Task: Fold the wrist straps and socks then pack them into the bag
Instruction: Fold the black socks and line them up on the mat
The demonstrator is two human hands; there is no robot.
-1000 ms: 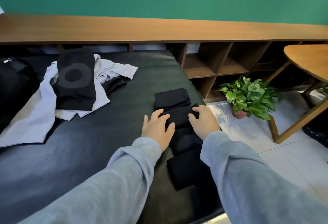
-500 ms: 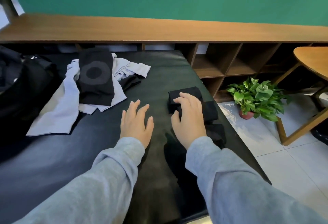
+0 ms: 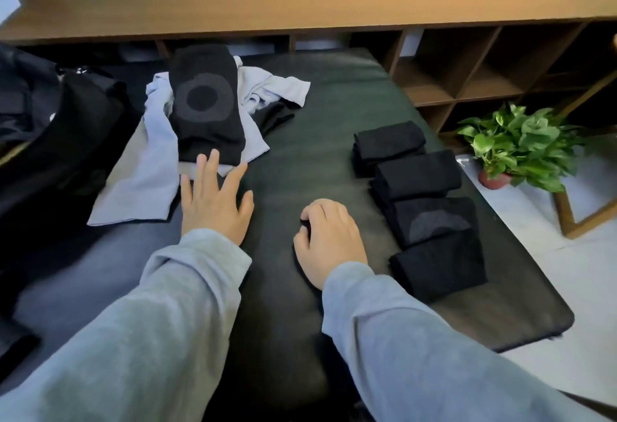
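Looking down at a black padded bench (image 3: 317, 94), the task stuff is mostly dark knit fabric. Four folded black pieces (image 3: 420, 176) sit in a slightly overlapping row along the right side, running from far to near; the third one shows a grey circle patch. A fifth black piece with a grey ring (image 3: 205, 104) lies unfolded on top of a crumpled light grey garment (image 3: 147, 167) on the far left side. One black bag (image 3: 50, 127) sits at the left edge, partly cut off by the frame.

Left hand (image 3: 215, 199) is flat with fingers spread, fingertips reaching the near edge of the ringed piece, gripping nothing. Right hand (image 3: 329, 238) rests on the bench with fingers curled under, holding nothing as far as I can see.

Between the hands and the folded row is bare bench surface. The nearest folded piece sits close to the bench's right edge. One potted plant (image 3: 521, 144) on the floor beyond that.
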